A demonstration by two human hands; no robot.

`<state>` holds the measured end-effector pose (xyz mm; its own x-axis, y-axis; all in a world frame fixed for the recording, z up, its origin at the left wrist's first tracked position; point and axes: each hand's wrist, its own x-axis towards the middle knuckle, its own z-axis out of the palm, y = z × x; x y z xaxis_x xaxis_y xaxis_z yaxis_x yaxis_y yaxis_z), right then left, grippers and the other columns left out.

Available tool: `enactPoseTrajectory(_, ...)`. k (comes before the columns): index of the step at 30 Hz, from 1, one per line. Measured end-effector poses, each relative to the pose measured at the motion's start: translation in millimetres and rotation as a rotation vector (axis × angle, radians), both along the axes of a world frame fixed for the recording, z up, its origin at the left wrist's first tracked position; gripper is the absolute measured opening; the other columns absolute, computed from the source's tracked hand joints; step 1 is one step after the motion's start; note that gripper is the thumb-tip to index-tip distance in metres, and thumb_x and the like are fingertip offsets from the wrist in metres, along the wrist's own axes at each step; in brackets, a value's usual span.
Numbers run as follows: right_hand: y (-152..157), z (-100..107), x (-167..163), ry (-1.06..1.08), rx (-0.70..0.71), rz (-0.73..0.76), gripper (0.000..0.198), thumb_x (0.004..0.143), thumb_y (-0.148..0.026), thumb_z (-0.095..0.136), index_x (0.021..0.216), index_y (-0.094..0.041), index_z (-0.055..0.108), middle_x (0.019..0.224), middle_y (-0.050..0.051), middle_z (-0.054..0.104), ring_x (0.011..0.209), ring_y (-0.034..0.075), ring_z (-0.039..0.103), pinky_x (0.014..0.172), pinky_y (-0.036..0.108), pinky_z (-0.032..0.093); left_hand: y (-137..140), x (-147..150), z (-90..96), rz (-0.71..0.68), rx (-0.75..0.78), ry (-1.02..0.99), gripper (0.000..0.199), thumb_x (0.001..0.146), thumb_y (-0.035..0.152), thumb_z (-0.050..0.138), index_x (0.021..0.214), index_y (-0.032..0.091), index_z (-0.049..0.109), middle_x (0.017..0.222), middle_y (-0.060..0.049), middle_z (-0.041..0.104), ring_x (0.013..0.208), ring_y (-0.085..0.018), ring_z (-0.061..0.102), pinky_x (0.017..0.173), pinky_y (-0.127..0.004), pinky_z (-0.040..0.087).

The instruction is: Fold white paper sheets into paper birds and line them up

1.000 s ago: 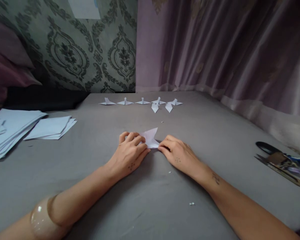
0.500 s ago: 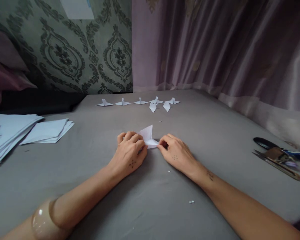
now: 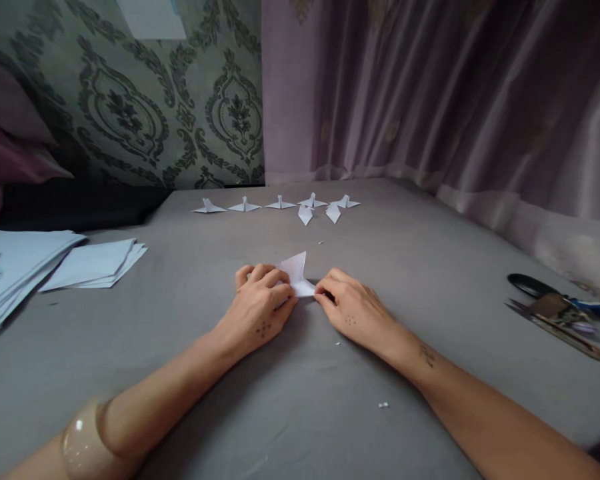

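Note:
Between my hands, low over the grey cloth surface, is a folded white paper (image 3: pixel 295 268) with one pointed flap standing up. My left hand (image 3: pixel 261 298) is closed on its left side and covers that part. At the paper's right corner, the thumb and fingertips of my right hand (image 3: pixel 347 298) pinch the tip. Beyond the hands stands a row of small folded paper figures (image 3: pixel 245 205) with spread wings. Two pointed folded pieces (image 3: pixel 305 215) lie just in front of the row's right end.
At the left are a stack of large white sheets (image 3: pixel 20 267) and a smaller paper pile (image 3: pixel 95 263). Scissors (image 3: pixel 555 327) lie at the right with other small items. Tiny paper scraps (image 3: pixel 383 405) dot the grey cloth (image 3: pixel 205 427). A curtain (image 3: pixel 355 87) hangs behind.
The paper's lower right edge has turned slightly, and the upright flap leans a little differently. Both hands keep their hold in nearly the same place.

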<state>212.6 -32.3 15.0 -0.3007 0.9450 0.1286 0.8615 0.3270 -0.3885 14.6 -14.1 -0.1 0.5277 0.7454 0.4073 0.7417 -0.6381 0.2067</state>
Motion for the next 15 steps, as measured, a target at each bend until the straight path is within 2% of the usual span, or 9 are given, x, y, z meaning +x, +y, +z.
enactPoseTrajectory(5,-3.6,2.0,-1.4,0.019,-0.037,0.039,0.019,0.091,-0.022,0.045,0.089,-0.021,0.064,0.09,0.002,0.059,0.077,0.013,0.058,0.068,0.025,0.039,-3.6,0.2,5.4,0.013,0.007,0.006,0.021,0.086,0.029,0.053,0.072,0.021,0.065,0.101,-0.003,0.067,0.101,-0.023,0.052,0.095,-0.047,0.026)
enactPoseTrajectory(15,0.5,-6.0,-7.0,0.078,-0.035,-0.08,0.018,0.09,-0.024,0.046,0.081,-0.02,0.06,0.085,0.002,0.059,0.066,0.011,0.054,0.062,0.025,0.036,1.4,6.1,1.8,0.046,0.007,0.014,0.026,0.091,0.028,0.046,0.075,0.021,0.065,0.096,-0.003,0.067,0.099,-0.023,0.052,0.092,-0.047,0.028)
